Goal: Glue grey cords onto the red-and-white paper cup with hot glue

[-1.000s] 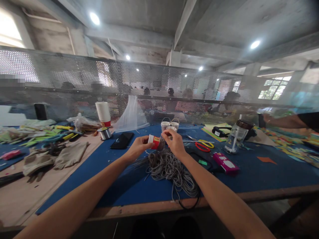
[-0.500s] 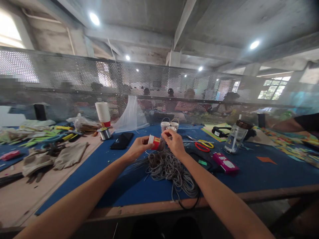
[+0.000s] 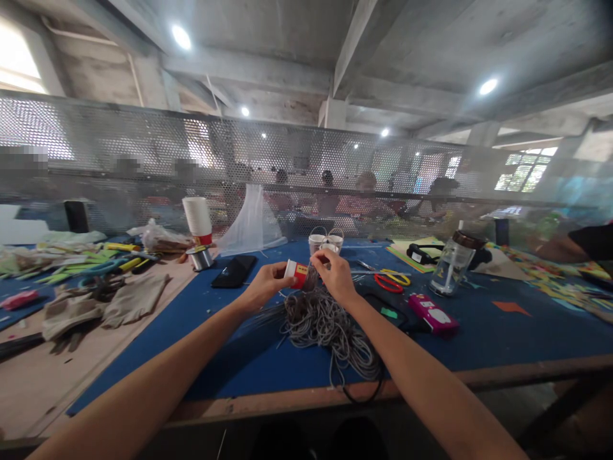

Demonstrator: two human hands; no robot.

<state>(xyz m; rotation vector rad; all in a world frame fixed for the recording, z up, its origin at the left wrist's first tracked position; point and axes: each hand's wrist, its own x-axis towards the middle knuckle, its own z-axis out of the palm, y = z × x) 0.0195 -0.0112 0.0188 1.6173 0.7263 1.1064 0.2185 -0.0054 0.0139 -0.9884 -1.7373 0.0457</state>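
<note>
The left hand [image 3: 265, 284] has its grip closed around the white part of a red and white cup [image 3: 295, 273], thumb and fingers on its wall, parted only by the cup's width. The cup lies tilted over on its side in that grip, its red part toward the right hand [image 3: 338, 278]. Grey strands [image 3: 311, 280] show at the cup's right end, between it and the right hand.

The right hand's grip is drawn together in a pinch, fingertips meeting just beside those strands; whether one is caught between them is too small to tell. Its other fingers are curled in.

The cup is just beyond the far end of a grey cord heap [image 3: 325, 319], which sprawls on the bench [image 3: 215, 358] between the two forearms. Whether cup and heap touch is unclear.

Behind the hands stand white cups with loop handles [image 3: 316, 241]. Left of the cup, and apart from it, lies a phone [image 3: 234, 271], with a wire spool [image 3: 201, 257] past it. Right of the hands lie scissors [image 3: 390, 281] with red and yellow handles, and a purple box [image 3: 433, 314].
</note>
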